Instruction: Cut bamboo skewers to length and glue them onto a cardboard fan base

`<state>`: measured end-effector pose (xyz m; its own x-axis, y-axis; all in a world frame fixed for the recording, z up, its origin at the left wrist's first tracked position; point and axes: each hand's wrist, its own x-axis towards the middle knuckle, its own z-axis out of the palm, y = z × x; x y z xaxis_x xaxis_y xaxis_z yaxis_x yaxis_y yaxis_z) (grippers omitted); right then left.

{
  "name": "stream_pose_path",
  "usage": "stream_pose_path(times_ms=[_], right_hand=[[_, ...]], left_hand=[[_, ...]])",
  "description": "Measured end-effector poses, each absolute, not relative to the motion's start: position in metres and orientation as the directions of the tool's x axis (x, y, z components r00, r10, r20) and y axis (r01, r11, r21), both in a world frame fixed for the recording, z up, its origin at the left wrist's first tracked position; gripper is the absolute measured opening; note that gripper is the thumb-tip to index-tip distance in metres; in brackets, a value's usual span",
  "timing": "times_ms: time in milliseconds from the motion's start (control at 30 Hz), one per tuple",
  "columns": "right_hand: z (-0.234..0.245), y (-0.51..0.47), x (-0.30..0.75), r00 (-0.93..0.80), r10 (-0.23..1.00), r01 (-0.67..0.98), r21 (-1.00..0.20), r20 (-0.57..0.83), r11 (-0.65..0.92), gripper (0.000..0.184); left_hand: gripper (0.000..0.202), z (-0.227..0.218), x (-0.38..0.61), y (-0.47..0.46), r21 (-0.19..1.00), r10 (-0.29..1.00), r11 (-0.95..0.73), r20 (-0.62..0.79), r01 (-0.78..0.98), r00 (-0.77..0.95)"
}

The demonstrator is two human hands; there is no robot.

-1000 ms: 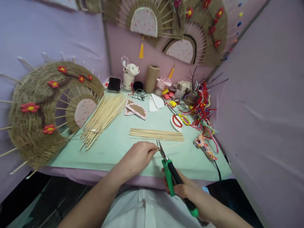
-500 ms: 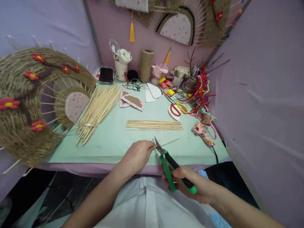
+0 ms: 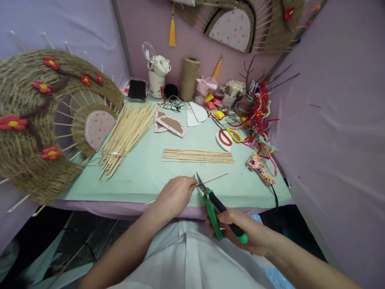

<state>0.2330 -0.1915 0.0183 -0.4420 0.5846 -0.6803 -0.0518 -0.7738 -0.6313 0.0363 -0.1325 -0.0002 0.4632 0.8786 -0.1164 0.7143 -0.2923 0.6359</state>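
Near the table's front edge, my left hand pinches a thin bamboo stick, which pokes out to the right beyond the blades. My right hand grips green-and-black handled pruning shears. Their blades are parted around the stick, close to my left fingertips. Just beyond, a row of bamboo sticks lies side by side on the pale green cloth. A larger bundle of sticks rests to the left.
A twine-woven fan with red flowers stands at left. Pink-edged card pieces, red-and-yellow handled scissors and a twine spool sit farther back. On the right are a patterned glue gun with a cord and tangled pipe cleaners.
The view has shifted slightly, so the table items appear a little higher and farther right. My hands, the stick and the shears keep nearly the same pose.
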Motion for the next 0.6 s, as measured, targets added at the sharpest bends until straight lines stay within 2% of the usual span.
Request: stream_pose_path(times_ms=[233,433,600], right_hand=[[0.021,-0.192,0.232,-0.436,0.585,0.020,-0.658,-0.684,-0.753,0.015],[0.045,-0.181,0.235,-0.421,0.587,0.185,-0.699,-0.692,-0.691,0.017],[0.055,-0.175,0.234,-0.432,0.576,0.156,-0.686,-0.694,-0.710,0.020]], left_hand=[[0.030,0.002,0.036,-0.136,0.626,0.891,-0.261,-0.138,0.735,0.434],[0.030,0.016,0.031,-0.135,0.648,0.918,-0.263,-0.061,0.715,0.393],[0.031,0.024,0.029,-0.130,0.667,0.922,-0.277,-0.019,0.692,0.387]])
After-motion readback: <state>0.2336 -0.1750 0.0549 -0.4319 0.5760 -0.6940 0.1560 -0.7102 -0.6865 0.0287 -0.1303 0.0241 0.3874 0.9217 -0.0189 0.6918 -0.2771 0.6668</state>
